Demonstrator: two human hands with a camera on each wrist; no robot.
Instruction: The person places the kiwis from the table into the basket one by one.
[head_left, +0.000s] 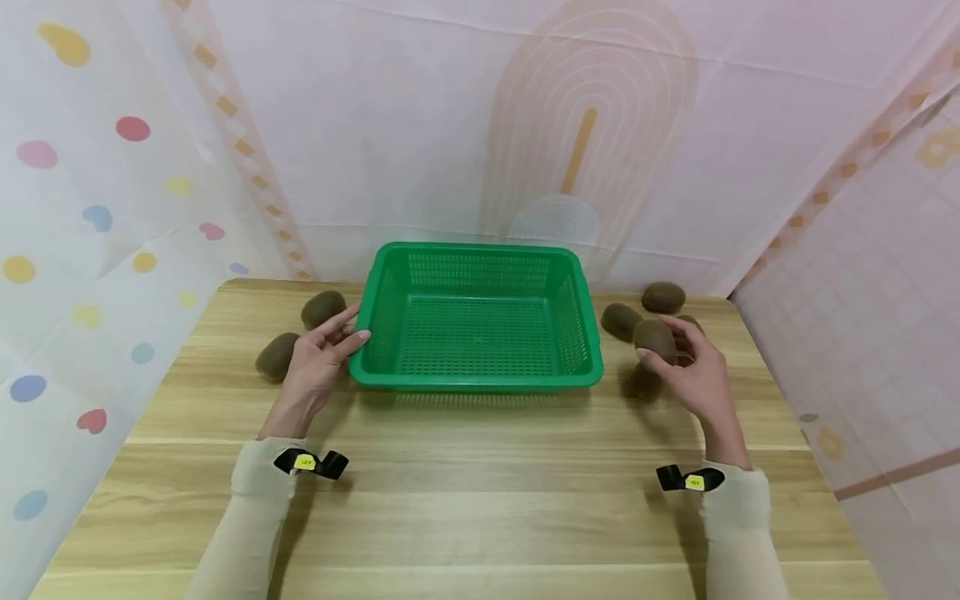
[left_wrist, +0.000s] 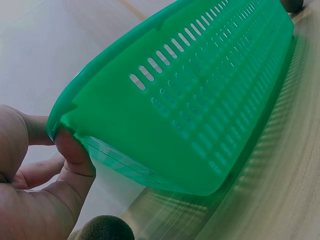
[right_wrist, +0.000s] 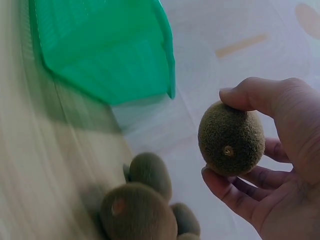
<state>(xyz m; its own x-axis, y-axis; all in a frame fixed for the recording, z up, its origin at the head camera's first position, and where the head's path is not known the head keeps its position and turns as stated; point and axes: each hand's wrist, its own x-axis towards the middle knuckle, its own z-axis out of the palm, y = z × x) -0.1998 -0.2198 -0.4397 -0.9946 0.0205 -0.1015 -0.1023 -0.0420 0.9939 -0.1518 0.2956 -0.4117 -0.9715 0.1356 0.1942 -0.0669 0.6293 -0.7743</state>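
An unfilled green plastic basket [head_left: 476,385] with slotted walls stands at the back middle of the table. My left hand [head_left: 318,358] pinches its left rim, thumb on one side and fingers on the other, as the left wrist view shows up close. To the right of the basket, my right hand [head_left: 697,367] grips a brown fuzzy kiwi [right_wrist: 231,139] between thumb and fingertips, raised over the other fruit. Below it in the right wrist view sit more kiwis, the nearest kiwi [right_wrist: 139,212] showing its stem end.
Beside my left hand lie two kiwis, a front kiwi [head_left: 276,357] and a rear kiwi [head_left: 323,309]. Several more rest around my right hand, including a kiwi [head_left: 663,297] near the back edge. Patterned cloth [head_left: 405,125] walls in the wooden table [head_left: 480,508] behind and at both sides.
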